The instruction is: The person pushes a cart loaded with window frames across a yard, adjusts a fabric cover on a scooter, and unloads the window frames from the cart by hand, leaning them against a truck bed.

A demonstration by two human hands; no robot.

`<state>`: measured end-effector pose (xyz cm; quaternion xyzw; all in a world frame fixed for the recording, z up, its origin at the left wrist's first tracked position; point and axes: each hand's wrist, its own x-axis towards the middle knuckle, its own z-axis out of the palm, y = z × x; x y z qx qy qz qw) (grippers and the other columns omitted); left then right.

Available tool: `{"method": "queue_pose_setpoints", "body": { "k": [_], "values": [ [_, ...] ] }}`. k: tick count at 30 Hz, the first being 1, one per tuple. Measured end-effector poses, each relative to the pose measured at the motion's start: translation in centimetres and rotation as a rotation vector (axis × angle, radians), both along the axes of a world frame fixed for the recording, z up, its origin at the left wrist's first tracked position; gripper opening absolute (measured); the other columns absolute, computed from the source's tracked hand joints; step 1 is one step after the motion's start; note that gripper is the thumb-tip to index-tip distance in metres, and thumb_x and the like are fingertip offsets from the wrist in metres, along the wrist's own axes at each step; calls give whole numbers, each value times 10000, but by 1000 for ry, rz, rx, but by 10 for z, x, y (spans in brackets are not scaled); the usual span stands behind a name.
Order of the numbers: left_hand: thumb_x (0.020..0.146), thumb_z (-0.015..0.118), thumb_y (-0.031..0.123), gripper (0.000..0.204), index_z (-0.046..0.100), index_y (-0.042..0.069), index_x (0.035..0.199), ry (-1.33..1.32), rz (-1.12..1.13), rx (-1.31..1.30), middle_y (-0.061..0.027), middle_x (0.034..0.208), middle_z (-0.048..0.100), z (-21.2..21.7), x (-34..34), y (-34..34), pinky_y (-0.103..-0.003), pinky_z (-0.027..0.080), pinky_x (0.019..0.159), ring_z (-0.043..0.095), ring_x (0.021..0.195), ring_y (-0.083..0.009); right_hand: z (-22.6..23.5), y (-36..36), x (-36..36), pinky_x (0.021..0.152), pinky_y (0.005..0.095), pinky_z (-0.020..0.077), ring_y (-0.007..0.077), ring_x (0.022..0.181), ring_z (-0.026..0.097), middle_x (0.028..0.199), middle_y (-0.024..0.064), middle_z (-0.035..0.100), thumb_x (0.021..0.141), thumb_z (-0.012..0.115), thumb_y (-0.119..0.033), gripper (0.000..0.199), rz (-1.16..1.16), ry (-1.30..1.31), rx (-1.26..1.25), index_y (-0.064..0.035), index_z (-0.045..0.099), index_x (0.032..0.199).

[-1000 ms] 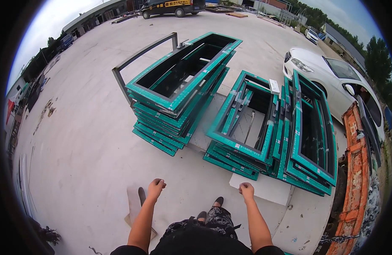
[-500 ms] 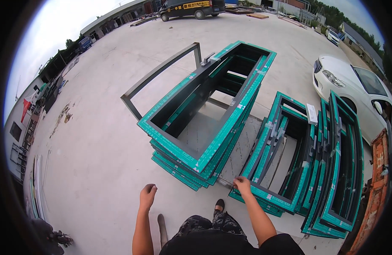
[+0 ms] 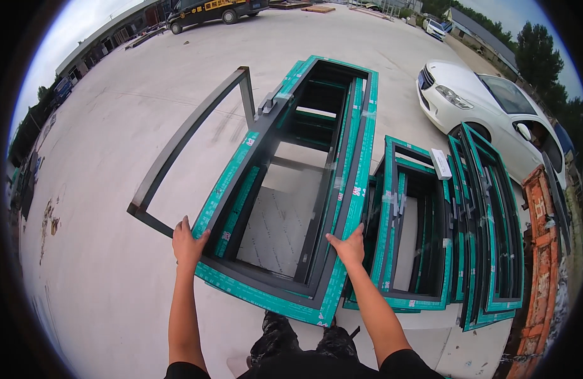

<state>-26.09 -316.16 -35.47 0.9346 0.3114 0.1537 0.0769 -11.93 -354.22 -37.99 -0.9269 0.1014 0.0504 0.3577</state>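
A dark window frame point(image 3: 285, 303) faced with green protective film lies on top of a stack, its near end close to my body. My left hand point(image 3: 189, 245) grips its left long side near the near corner, the thumb on the inner side. On the opposite long side my right hand point(image 3: 349, 247) holds the frame, thumb over the top face and fingers at the outer edge. A grey handle point(image 3: 273, 103) sits on the frame's far left side. More frames show through its opening; the undersides of both hands are hidden.
A grey metal rail point(image 3: 184, 136) rises left of the stack. To the right stand more green-filmed frames point(image 3: 417, 302), a small white box point(image 3: 440, 164) on them, and an orange rusty metal side panel point(image 3: 539, 271). A white car point(image 3: 487, 107) and a dark van point(image 3: 219, 9) are parked farther off.
Both hands have come onto the top frame's long sides; my right hand left the right-hand stack. The top frame's near end now reaches closer to me, and my view has turned right.
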Motion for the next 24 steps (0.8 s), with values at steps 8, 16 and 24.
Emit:
{"method": "queue_pose_setpoints", "body": {
  "k": [8, 16, 24],
  "values": [
    [624, 776, 384, 763, 447, -31, 1173, 163, -207, -207, -216, 955, 583, 0, 86, -14, -443, 514, 705, 617, 848, -379, 12, -29, 7, 717, 443, 510, 383, 826, 642, 909, 237, 645, 601, 763, -360, 937, -140, 11, -176, 82, 323, 1300],
    [613, 777, 356, 693, 455, -46, 1077, 227, -226, -302, -230, 922, 583, -1, -16, -38, -451, 506, 699, 616, 811, -395, 44, -48, -75, 762, 419, 505, 371, 879, 634, 949, 228, 642, 585, 764, -360, 926, -190, 114, -235, 73, 373, 1303],
    [607, 776, 324, 689, 438, -23, 1098, 339, -96, -312, -195, 929, 559, 36, -171, -57, -462, 484, 701, 594, 833, -383, 44, -55, -214, 797, 411, 497, 396, 922, 616, 1033, 258, 615, 566, 788, -310, 945, -136, 105, -194, 96, 364, 1307]
  ]
}}
